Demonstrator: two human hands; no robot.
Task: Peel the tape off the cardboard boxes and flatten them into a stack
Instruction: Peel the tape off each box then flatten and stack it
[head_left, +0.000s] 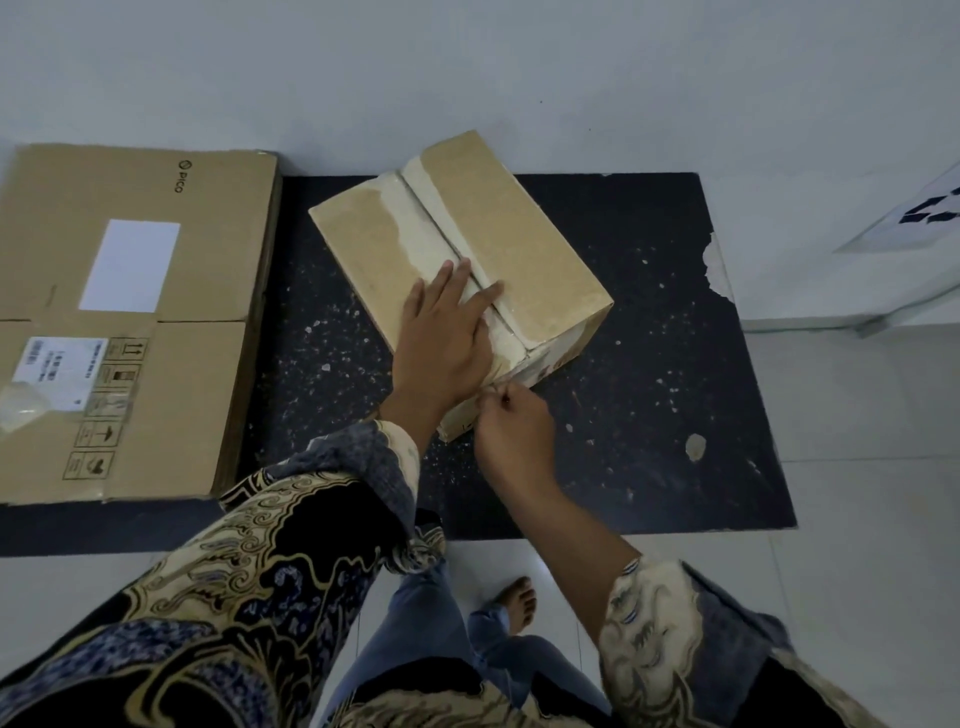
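A large flattened carton (124, 322) lies on the floor left of the dark mat (649, 364), the start of the stack. On the mat sits a small closed box (519, 249), pale tape (431, 223) running along its top seam. The left hand (441, 343) presses flat, fingers straight, on the box top; the right hand (511, 421) pinches at the tape end on the box's near face. Peeling seems just begun; next likely comes a steady pull along the seam. Pale tiled floor (857, 571) and a plain wall surround the mat.
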